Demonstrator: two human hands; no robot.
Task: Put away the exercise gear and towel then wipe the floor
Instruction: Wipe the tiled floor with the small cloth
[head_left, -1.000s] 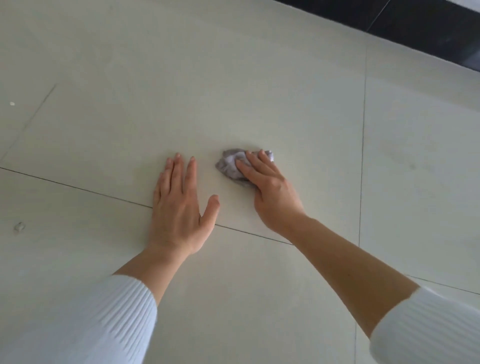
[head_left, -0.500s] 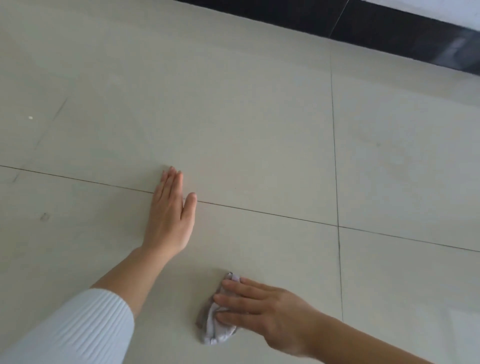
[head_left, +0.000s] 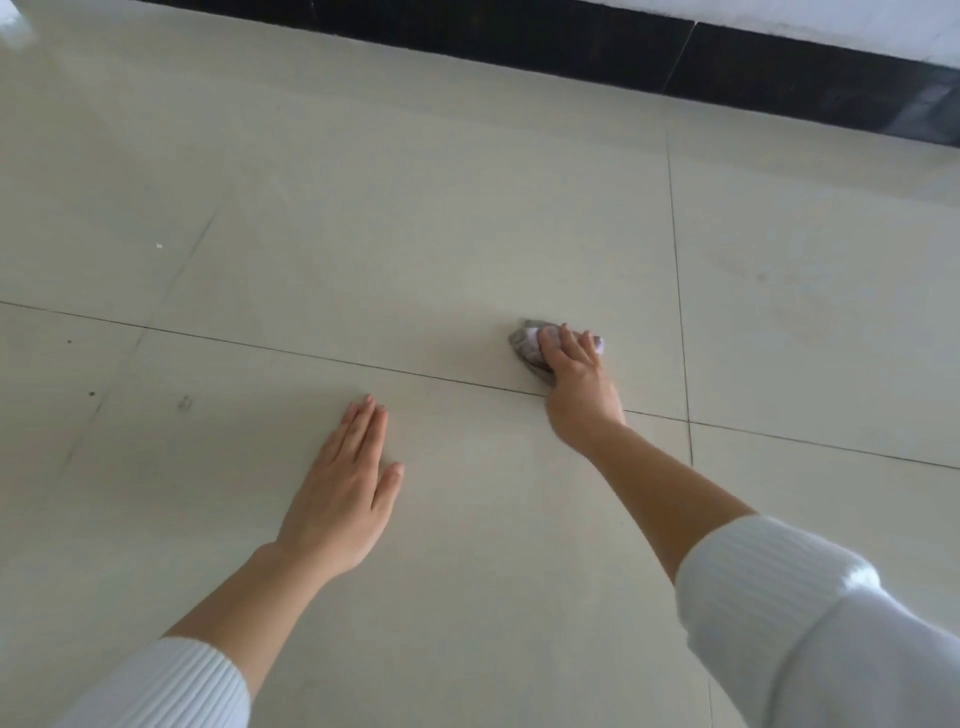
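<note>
Plainly, I judge, the wiping step is in hand, with no exercise gear or towel in view; the right hand (head_left: 579, 379) presses a small crumpled grey-lilac cloth (head_left: 527, 347) down, fingers curved over it, just beyond the dark grout line (head_left: 311, 355) crossing the pale glossy tiled floor (head_left: 441, 218); the wad lies broadly left to right under the fingertips, far and right of the left hand (head_left: 345, 488), which rests flat on the near tile, fingers straight and together, as a prop; the hands are well apart; the right is the one placed for the next stroke; dark specks (head_left: 92, 393) and a faint scuff (head_left: 184, 402) lie leftward, beyond the propping hand, which stands in that path; a black skirting band (head_left: 571, 47) bounds the far side.
</note>
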